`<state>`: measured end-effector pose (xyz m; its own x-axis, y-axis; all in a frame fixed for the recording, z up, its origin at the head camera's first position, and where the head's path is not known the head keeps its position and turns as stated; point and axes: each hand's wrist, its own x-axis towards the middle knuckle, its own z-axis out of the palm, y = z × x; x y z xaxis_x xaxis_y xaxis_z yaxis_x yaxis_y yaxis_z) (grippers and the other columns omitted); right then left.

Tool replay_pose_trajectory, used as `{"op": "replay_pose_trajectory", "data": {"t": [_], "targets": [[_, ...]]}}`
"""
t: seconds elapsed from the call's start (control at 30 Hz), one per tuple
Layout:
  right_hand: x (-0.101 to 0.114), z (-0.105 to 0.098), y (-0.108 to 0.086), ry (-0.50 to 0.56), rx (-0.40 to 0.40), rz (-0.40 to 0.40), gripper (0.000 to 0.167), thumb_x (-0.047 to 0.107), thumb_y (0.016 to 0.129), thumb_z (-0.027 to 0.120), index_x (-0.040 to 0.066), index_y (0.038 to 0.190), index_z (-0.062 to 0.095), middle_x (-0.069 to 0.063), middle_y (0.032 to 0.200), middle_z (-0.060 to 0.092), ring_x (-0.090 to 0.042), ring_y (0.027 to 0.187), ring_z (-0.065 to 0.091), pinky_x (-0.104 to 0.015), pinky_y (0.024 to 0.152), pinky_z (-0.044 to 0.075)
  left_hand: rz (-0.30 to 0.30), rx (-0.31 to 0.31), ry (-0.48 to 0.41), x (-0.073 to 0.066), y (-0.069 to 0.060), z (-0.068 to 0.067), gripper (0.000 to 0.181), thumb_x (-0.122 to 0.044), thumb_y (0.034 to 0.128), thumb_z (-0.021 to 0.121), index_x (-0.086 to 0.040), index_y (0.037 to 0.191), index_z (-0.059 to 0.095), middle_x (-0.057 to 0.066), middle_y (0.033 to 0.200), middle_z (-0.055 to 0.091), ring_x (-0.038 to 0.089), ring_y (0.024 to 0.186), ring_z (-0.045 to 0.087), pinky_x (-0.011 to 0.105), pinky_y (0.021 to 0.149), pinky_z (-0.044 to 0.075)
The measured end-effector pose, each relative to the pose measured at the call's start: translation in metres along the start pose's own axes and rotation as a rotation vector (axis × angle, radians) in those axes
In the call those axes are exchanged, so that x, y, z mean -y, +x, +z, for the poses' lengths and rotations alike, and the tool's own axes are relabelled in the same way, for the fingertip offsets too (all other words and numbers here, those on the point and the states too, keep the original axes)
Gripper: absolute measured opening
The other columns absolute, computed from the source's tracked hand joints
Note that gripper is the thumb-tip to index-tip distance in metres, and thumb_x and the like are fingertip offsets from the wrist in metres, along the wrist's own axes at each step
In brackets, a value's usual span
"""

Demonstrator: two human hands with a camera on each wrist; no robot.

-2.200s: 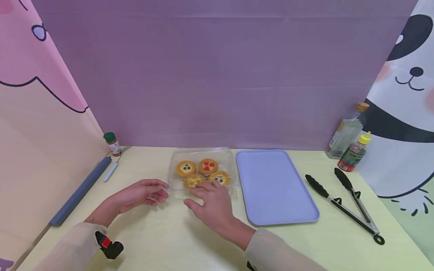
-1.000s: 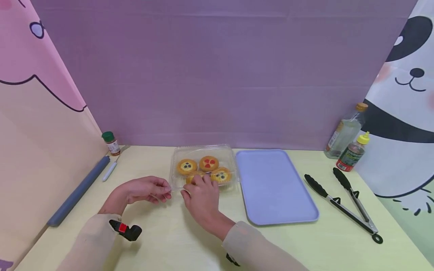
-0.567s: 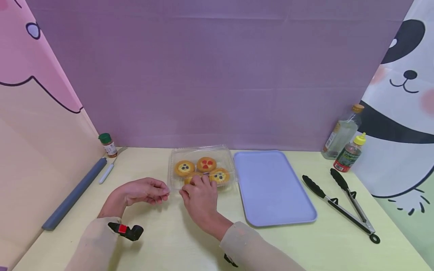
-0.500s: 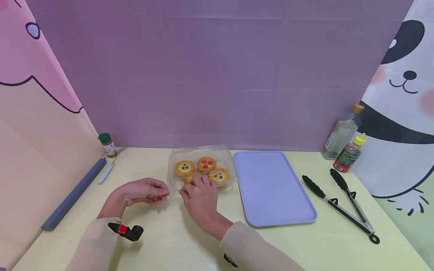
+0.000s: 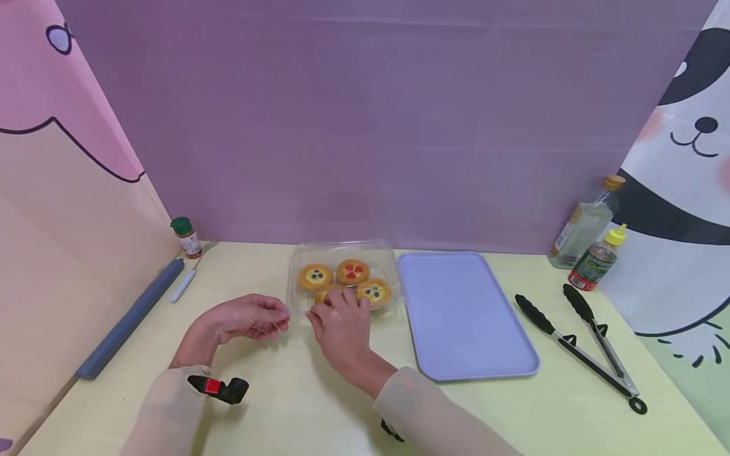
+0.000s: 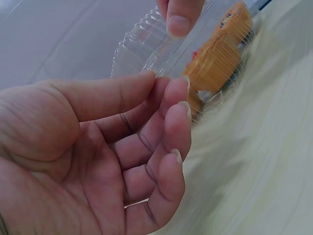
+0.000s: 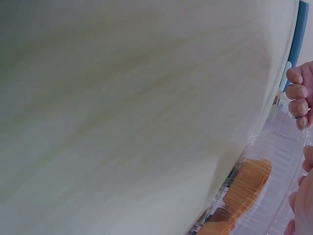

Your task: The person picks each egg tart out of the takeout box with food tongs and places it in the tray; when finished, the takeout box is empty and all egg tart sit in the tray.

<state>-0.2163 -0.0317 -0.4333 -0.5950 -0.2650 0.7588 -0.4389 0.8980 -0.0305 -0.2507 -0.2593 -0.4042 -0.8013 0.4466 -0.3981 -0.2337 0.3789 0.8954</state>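
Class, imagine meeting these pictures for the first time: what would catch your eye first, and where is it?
Most likely the clear box of small golden pastries, near the centre of the head view, with the left hand and right hand at its near edge. Next comes the flat lavender tray, right of the box. Then the black-and-silver tongs, spread open farther right.

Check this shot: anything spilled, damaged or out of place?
Nothing stands out: no spill or breakage visible. The tarts sit inside the clear container, and the blue tray lies flat beside it. The right hand partly hides one tart.
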Motion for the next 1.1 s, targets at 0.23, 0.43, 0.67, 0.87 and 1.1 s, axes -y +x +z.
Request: {"op": "replay_pose_trajectory", "data": {"t": [0.23, 0.43, 0.67, 0.87, 1.1], "targets": [[-0.001, 0.000, 0.002, 0.000, 0.007, -0.014, 0.012, 0.045, 0.083, 0.079, 0.034, 0.079, 0.076, 0.010, 0.082, 0.057, -0.011, 0.086, 0.056, -0.033, 0.073, 0.036, 0.020, -0.001, 0.015, 0.000, 0.000, 0.001, 0.028, -0.024, 0.0997, 0.062, 0.003, 0.108, 0.062, -0.001, 0.087, 0.067, 0.013, 0.077, 0.063, 0.028, 0.071, 0.053], [-0.002, 0.000, 0.007, 0.025, -0.023, -0.022, 0.012, 0.043, 0.084, 0.079, 0.032, 0.080, 0.076, 0.010, 0.084, 0.057, -0.011, 0.083, 0.056, -0.032, 0.071, 0.034, 0.047, 0.008, 0.052, -0.001, -0.001, 0.001, 0.024, -0.023, 0.1008, 0.060, 0.001, 0.105, 0.064, -0.002, 0.086, 0.067, 0.012, 0.076, 0.061, 0.027, 0.070, 0.052], [-0.007, -0.007, 0.020, 0.102, -0.089, -0.031, 0.011, 0.040, 0.085, 0.079, 0.029, 0.084, 0.079, 0.009, 0.083, 0.059, -0.012, 0.082, 0.058, -0.032, 0.070, 0.034, 0.051, 0.006, 0.058, -0.001, 0.001, -0.001, 0.023, -0.024, 0.1004, 0.060, -0.001, 0.103, 0.064, -0.003, 0.085, 0.067, 0.012, 0.076, 0.061, 0.027, 0.070, 0.050], [-0.009, -0.010, 0.031, 0.156, -0.129, -0.025, 0.008, 0.035, 0.086, 0.079, 0.027, 0.086, 0.079, 0.008, 0.084, 0.063, -0.013, 0.082, 0.059, -0.033, 0.071, 0.037, 0.051, 0.003, 0.064, 0.000, 0.002, -0.003, 0.024, -0.024, 0.0997, 0.061, 0.000, 0.103, 0.064, -0.003, 0.085, 0.067, 0.012, 0.076, 0.060, 0.027, 0.070, 0.050], [-0.012, -0.014, 0.043, 0.142, -0.151, -0.044, 0.009, 0.035, 0.090, 0.075, 0.028, 0.087, 0.077, 0.007, 0.086, 0.064, -0.014, 0.085, 0.061, -0.037, 0.082, 0.044, 0.047, 0.020, 0.070, 0.001, 0.001, -0.003, 0.021, -0.022, 0.1005, 0.059, -0.001, 0.103, 0.062, -0.003, 0.086, 0.067, 0.013, 0.078, 0.059, 0.026, 0.070, 0.049]]}}
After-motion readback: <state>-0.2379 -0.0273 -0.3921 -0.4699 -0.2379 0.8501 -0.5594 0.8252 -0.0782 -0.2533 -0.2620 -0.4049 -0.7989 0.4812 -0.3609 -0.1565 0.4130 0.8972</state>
